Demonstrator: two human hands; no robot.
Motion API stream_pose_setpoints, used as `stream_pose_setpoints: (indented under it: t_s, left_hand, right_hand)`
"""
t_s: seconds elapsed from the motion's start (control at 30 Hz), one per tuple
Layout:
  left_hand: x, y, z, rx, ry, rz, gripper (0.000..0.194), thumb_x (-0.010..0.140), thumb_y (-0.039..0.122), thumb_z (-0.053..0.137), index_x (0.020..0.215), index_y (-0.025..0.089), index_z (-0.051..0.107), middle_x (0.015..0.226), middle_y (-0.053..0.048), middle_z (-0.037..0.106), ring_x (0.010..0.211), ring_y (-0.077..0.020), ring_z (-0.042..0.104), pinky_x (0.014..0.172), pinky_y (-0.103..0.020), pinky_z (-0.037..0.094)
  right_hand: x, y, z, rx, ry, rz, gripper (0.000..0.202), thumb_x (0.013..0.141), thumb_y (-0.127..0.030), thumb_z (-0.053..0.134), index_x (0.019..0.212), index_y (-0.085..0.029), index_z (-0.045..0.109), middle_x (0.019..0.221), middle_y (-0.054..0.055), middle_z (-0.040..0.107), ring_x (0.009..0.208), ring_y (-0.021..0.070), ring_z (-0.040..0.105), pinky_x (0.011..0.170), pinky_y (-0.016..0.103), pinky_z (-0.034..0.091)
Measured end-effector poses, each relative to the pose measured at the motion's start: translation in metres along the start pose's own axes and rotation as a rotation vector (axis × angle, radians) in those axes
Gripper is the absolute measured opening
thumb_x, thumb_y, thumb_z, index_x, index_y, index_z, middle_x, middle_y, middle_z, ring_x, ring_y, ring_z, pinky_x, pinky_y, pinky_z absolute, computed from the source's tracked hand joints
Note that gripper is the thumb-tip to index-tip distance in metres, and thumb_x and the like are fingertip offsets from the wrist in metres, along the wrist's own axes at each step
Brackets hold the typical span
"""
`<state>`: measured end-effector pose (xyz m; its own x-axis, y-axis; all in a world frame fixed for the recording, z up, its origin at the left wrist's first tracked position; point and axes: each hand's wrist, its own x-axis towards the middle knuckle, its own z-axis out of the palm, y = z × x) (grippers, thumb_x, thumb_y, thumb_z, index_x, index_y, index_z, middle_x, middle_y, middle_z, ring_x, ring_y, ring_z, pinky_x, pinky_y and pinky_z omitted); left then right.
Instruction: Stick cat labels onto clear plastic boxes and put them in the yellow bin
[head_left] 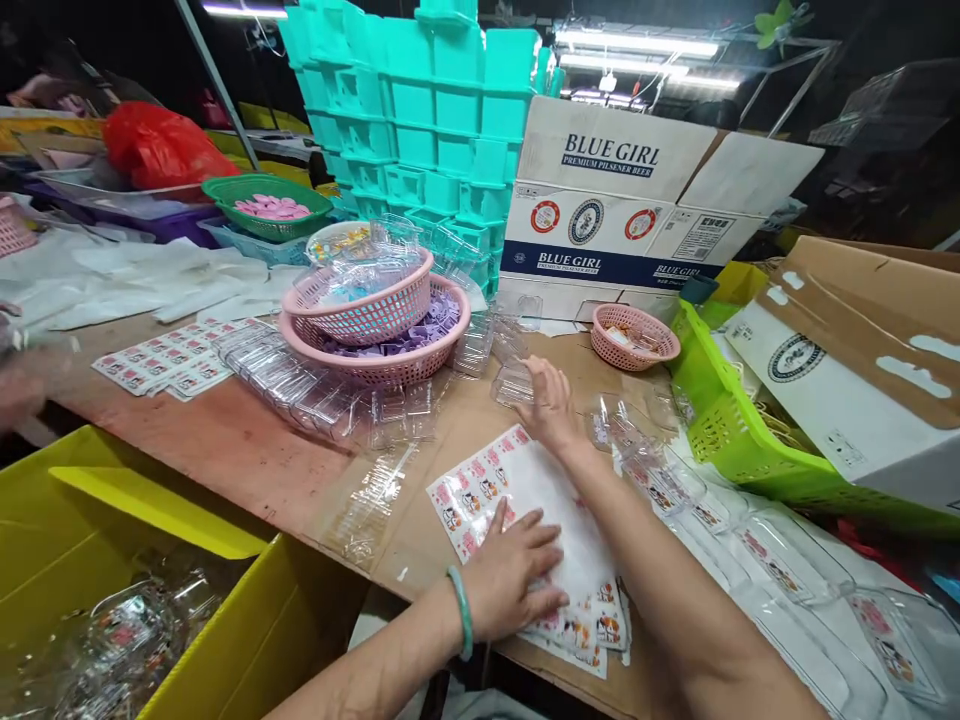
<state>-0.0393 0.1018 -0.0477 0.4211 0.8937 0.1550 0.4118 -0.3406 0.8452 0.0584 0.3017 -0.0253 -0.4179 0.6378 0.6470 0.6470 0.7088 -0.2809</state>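
Note:
My left hand [519,572], with a green bangle at the wrist, lies with spread fingers on a sheet of pink and cat stickers [476,482]. More sticker sheets show under it near the table's front edge. Beyond the sheet's far corner, my right hand [551,402] has its fingers bent over a small clear plastic case [513,384]. Other clear cases [626,428] lie to the right of that hand. Along the right side, clear cases [780,555] with stickers in them rest in rows on white sheets.
Stacked pink baskets [375,365] hold purple pieces and clear parts. A small pink basket [634,337], a lime basket [724,400] and a beer carton [600,215] stand behind. A yellow bin [225,610] is at lower left. Someone's blurred hand [22,390] shows at far left.

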Motion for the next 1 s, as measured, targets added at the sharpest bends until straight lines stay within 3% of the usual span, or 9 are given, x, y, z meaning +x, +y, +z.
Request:
stream_pose_setpoints:
  t_s: [0.07, 0.23, 0.37, 0.5, 0.57, 0.63, 0.8, 0.87, 1.0]
  left_hand:
    - [-0.002, -0.003, -0.008, -0.061, -0.003, -0.050, 0.030, 0.080, 0.041, 0.063, 0.105, 0.024, 0.068, 0.111, -0.011, 0.068, 0.119, -0.0318, 0.054, 0.112, -0.060, 0.017]
    - [0.027, -0.013, -0.054, -0.816, 0.616, -0.420, 0.057, 0.079, 0.054, 0.060, 0.125, 0.023, 0.048, 0.129, -0.014, 0.053, 0.116, -0.0248, 0.054, 0.094, -0.040, 0.047]
    - [0.046, -0.022, -0.082, -1.217, 0.462, -0.450, 0.050, 0.079, 0.045, 0.064, 0.121, 0.024, 0.048, 0.110, -0.009, 0.060, 0.083, -0.0167, 0.064, 0.074, -0.033, 0.054]
    - [0.038, -0.024, -0.083, -1.153, 0.422, -0.367, 0.055, 0.076, 0.024, 0.068, 0.126, 0.027, 0.046, 0.117, -0.007, 0.058, 0.086, -0.0149, 0.063, 0.074, -0.029, 0.053]
    - [0.030, -0.025, -0.082, -1.129, 0.401, -0.340, 0.069, 0.074, 0.020, 0.069, 0.135, 0.030, 0.039, 0.128, -0.008, 0.053, 0.094, -0.0174, 0.062, 0.080, -0.032, 0.052]
    - [0.022, -0.025, -0.082, -1.103, 0.436, -0.376, 0.080, 0.074, 0.020, 0.069, 0.142, 0.032, 0.029, 0.129, -0.009, 0.052, 0.094, -0.0172, 0.063, 0.081, -0.033, 0.052]
    - [0.003, -0.019, -0.071, -1.230, 0.551, -0.470, 0.064, 0.081, 0.033, 0.064, 0.138, 0.029, 0.036, 0.107, -0.005, 0.060, 0.078, -0.0139, 0.064, 0.074, -0.031, 0.054]
    - [-0.001, -0.012, -0.058, -1.324, 0.548, -0.456, 0.051, 0.083, 0.038, 0.061, 0.130, 0.028, 0.045, 0.107, -0.004, 0.059, 0.077, -0.0129, 0.063, 0.074, -0.030, 0.054]
    - [-0.004, -0.001, -0.027, -1.270, 0.629, -0.476, 0.038, 0.083, 0.045, 0.059, 0.115, 0.026, 0.054, 0.103, -0.003, 0.059, 0.082, -0.0124, 0.060, 0.071, -0.024, 0.050]
  right_hand:
    - [0.012, 0.007, 0.016, -0.063, -0.038, -0.081, 0.040, 0.085, -0.010, 0.045, 0.124, -0.017, 0.050, 0.099, 0.010, 0.066, 0.096, 0.0233, 0.058, 0.091, 0.042, 0.043]
    - [-0.006, -0.007, 0.010, -0.018, 0.087, -0.183, 0.042, 0.089, -0.008, 0.039, 0.129, -0.022, 0.042, 0.093, 0.008, 0.064, 0.085, 0.0215, 0.059, 0.078, 0.037, 0.049]
    - [-0.041, -0.045, -0.024, 0.240, 0.064, -0.396, 0.056, 0.085, -0.009, 0.053, 0.134, -0.031, 0.034, 0.104, 0.006, 0.062, 0.100, 0.0208, 0.060, 0.091, 0.041, 0.049]
    - [-0.043, -0.056, -0.051, 0.604, -0.129, 0.137, 0.068, 0.078, -0.034, 0.070, 0.134, -0.027, 0.033, 0.122, 0.012, 0.054, 0.117, 0.0259, 0.054, 0.098, 0.049, 0.044]
    - [-0.032, -0.043, -0.052, 0.776, -0.379, 0.374, 0.070, 0.075, -0.041, 0.071, 0.134, -0.026, 0.035, 0.117, 0.012, 0.057, 0.111, 0.0255, 0.058, 0.091, 0.046, 0.049]
    - [-0.019, -0.024, -0.043, 0.883, -0.591, 0.449, 0.077, 0.072, -0.044, 0.073, 0.135, -0.026, 0.033, 0.108, 0.009, 0.060, 0.103, 0.0237, 0.062, 0.085, 0.042, 0.052]
    - [-0.006, 0.018, 0.000, 0.428, -0.261, 0.313, 0.085, 0.067, -0.035, 0.076, 0.138, -0.026, 0.031, 0.117, 0.009, 0.053, 0.109, 0.0256, 0.053, 0.098, 0.048, 0.041]
    - [-0.009, 0.023, 0.008, 0.290, -0.256, 0.209, 0.078, 0.068, -0.031, 0.074, 0.136, -0.026, 0.037, 0.123, 0.010, 0.050, 0.117, 0.0279, 0.048, 0.102, 0.050, 0.037]
    - [-0.027, 0.001, -0.020, 0.284, -0.007, 0.262, 0.050, 0.073, -0.037, 0.071, 0.118, -0.022, 0.056, 0.130, 0.012, 0.045, 0.125, 0.0280, 0.042, 0.104, 0.045, 0.035]
